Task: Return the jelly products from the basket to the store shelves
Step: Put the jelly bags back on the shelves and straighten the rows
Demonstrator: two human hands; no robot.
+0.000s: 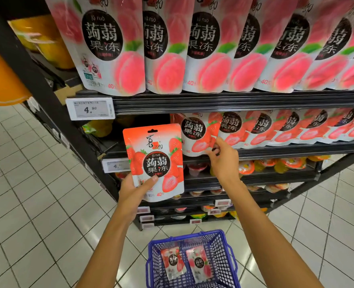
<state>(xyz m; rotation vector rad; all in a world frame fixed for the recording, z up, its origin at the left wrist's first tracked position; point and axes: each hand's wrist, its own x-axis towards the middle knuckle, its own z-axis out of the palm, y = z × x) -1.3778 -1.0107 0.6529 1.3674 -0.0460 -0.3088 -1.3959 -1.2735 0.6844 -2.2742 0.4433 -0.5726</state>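
- Left hand [133, 193] grips a strawberry pouch [155, 161] at its lower left corner, thumb on the front. The pouch is upright, just before the left end of the middle shelf [296, 149].
- Right hand [224, 160] pinches the lower right corner of the front pouch [193, 134] on that shelf.
- Basket [223, 253] sits near on the floor [37, 183], with two more pouches [173, 262] lying inside.
- Peach pouches [113, 44] line the shelf above.

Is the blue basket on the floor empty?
Not empty: a left pouch and a right pouch lie inside the blue basket.
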